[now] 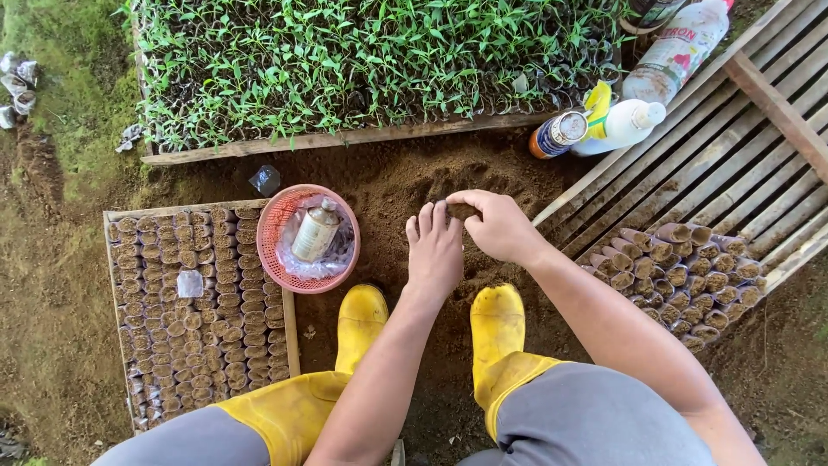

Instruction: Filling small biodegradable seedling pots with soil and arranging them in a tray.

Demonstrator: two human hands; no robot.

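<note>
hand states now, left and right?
Left hand: open, fingers extended, resting flat on the loose brown soil.
Right hand: fingers curled shut on a small brown soil-filled paper pot.

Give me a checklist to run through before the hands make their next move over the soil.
1. Both hands in view: ok. The left hand and right hand meet above the soil pile.
2. Small pot held between the fingers: ok, though mostly hidden.
3. Pot filled: cannot tell.
4. Room in the tray of filled pots: cannot tell; it looks packed.
5. Stack of empty pots at the right side: ok, plenty there.
6. Pink basket with its bottle clear of the hands: ok, it sits apart at the left.
</note>
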